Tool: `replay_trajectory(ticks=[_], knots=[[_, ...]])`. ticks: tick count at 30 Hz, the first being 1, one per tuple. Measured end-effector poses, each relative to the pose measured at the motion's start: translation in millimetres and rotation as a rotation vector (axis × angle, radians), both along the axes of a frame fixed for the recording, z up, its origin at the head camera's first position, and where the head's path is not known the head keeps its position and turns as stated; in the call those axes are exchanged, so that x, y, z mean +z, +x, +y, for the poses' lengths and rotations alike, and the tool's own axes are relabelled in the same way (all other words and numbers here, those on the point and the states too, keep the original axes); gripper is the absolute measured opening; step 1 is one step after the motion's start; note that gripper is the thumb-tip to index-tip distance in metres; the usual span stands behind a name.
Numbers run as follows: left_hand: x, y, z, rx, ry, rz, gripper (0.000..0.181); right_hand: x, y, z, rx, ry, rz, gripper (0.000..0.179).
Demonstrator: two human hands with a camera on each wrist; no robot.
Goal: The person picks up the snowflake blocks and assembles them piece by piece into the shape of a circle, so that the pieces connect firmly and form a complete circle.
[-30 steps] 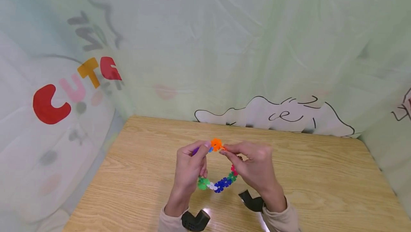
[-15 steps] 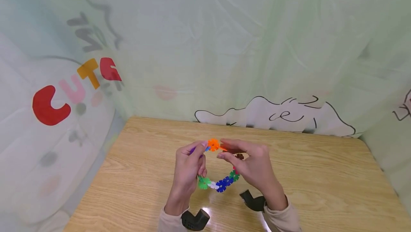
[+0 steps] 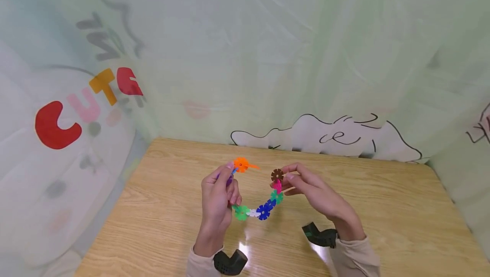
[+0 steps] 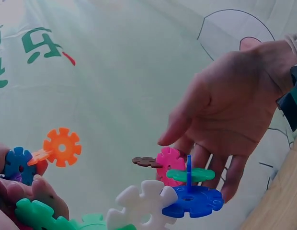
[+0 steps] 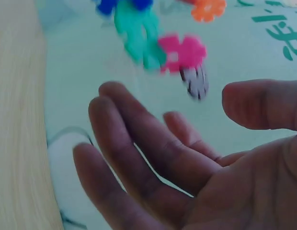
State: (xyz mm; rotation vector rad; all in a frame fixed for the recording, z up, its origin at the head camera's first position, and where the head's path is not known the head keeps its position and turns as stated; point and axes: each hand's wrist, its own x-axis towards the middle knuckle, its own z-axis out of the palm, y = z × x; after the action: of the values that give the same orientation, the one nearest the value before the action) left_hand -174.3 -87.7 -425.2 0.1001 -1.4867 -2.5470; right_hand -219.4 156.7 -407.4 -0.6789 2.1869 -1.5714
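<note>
A curved chain of interlocking flower-shaped plastic discs hangs above the table, with a gap at its top between two loose ends. My left hand [image 3: 218,192] pinches it at the purple and blue discs [image 4: 20,165], partly hidden by the fingers. One end carries an orange disc [image 3: 241,164] with a second orange one edge-on. Toward the other end come light green [image 3: 241,213], white [image 4: 143,206], dark blue [image 3: 263,212], green, pink [image 5: 182,52] and brown [image 3: 277,175] discs. Beside the brown end, my right hand [image 3: 321,192] has its fingers spread; the right wrist view shows them apart from the discs.
A wood-grain table [image 3: 402,217] lies beneath the hands. Behind it hangs a pale printed curtain [image 3: 268,55], with another stretch at the left bearing coloured letters. Black devices [image 3: 231,262] are strapped to both wrists over beige sleeves.
My right hand has let go of the second orange disc and moved right and slightly down, to the brown end. My left hand has shifted a little left with the chain, and the gap has widened.
</note>
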Motion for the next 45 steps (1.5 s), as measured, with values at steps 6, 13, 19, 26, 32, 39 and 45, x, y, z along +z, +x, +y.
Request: replay_trajectory(ticks=[6, 13, 19, 26, 32, 39, 45], knots=[[2.9, 3.1, 1.2, -0.02, 0.0, 0.021, 0.051, 0.4, 4.2, -12, 0.049, -0.149, -0.021, 0.024], [8.4, 7.8, 0.9, -0.092, -0.056, 0.088, 0.04, 9.3, 15.5, -20, -0.009, -0.264, 0.023, 0.018], [12.6, 12.1, -0.3, -0.162, -0.086, 0.219, 0.032, 22.2, 29.2, -21, -0.028, -0.329, 0.109, 0.008], [15.6, 14.3, -1.5, -0.206, -0.092, 0.365, 0.035, 28.2, 38.1, -21, 0.006, -0.379, 0.189, 0.007], [15.7, 14.2, -2.6, -0.223, -0.1, 0.468, 0.04, 28.7, 40.8, -21, 0.03, -0.385, 0.237, 0.012], [14.5, 15.1, -4.1, -0.223, -0.106, 0.497, 0.034, 28.2, 43.4, -22, 0.039, -0.396, 0.246, 0.014], [12.6, 14.3, -3.2, -0.238, -0.091, 0.524, 0.038, 25.3, 45.6, -21, 0.034, -0.431, 0.248, 0.013]])
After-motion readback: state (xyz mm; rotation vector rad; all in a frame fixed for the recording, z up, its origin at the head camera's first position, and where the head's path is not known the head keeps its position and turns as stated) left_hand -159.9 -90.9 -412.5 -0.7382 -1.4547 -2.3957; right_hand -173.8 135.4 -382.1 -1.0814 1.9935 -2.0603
